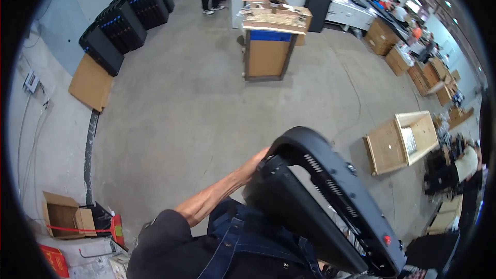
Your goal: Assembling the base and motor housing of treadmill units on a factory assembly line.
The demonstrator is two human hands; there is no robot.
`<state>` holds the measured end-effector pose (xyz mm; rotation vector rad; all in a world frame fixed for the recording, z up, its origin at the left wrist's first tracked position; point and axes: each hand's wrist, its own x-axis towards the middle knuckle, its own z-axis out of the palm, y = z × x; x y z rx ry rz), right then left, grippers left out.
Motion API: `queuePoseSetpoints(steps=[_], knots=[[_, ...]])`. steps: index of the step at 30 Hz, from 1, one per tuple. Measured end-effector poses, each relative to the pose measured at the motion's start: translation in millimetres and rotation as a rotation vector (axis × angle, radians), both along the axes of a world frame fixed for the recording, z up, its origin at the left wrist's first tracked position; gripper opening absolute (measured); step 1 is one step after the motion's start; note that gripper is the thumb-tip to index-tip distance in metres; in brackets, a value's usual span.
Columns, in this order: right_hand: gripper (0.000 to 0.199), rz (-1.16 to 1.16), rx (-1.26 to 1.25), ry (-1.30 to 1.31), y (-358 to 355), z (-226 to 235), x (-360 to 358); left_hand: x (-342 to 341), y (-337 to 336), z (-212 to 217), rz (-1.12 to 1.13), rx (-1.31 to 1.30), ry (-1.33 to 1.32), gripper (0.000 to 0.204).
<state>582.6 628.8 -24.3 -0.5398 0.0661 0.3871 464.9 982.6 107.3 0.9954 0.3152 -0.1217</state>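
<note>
1. Head view, lower centre: left hand (257,161) at the end of a bare forearm running up from the lower left, fingers closed round the upper left corner of a large black moulded plastic panel with a rounded rim (330,201).
2. Panel directly right of that hand, touching it; long axis slanting from the frame's centre down to the lower right corner, tilted on edge against the body.
3. Right hand out of sight, hidden behind the panel or below the frame; grip not to be told. Left hand therefore the only one seen on the panel.
4. Panel surface: matt, dark, smooth outer rim, slotted vent ribs along the inner face, a small red dot near the lower end.
5. Below: dark sleeve and blue denim overalls (248,248), stitched seams showing.
6. Around: grey concrete floor (196,103), worn and lightly scratched; row of black boxy cabinets with blue fronts (129,15) in the upper left; wooden cart stacked with cardboard (271,36) at upper centre; open pale wooden crate (408,139) at the right; open brown cardboard box (64,217) in the lower left.
</note>
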Motion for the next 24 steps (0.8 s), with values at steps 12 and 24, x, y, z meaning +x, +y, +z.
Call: queuePoseSetpoints(steps=[12,24], knots=[[0.045,0.334,-0.068,-0.055,309,-59,368,231,251,-133,0.098,-0.206,-0.192,0.025],[0.046,0.422,-0.221,0.035,318,-80,626,457,430,-224,0.439,-0.062,0.214,0.044]])
